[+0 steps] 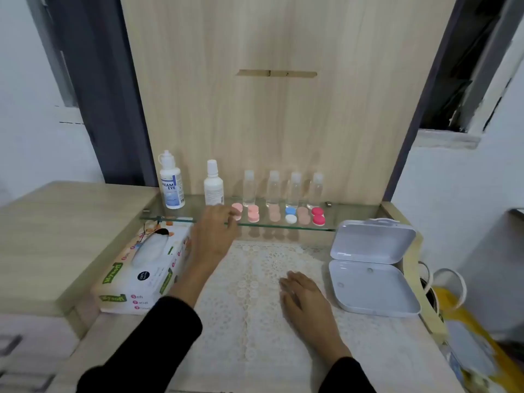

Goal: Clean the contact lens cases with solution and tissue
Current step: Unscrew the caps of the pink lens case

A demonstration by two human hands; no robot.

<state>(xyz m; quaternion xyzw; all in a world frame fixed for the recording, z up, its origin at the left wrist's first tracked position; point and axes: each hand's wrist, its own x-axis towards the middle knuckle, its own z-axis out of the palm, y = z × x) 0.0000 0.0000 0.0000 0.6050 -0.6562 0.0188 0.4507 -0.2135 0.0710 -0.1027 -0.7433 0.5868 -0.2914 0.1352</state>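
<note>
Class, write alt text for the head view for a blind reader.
The left hand reaches to the leftmost pink lens case on a glass shelf beside solution bottles. The right hand rests on a lace mat between a tissue box and an open box.

white box (374,290): hinged, open, lid leaning back, on your right
lace mat (255,273): flat, just left of the box
glass shelf (354,217): along the wood panel (283,123)
yellow bag (465,316): right of the box, blurred
</note>
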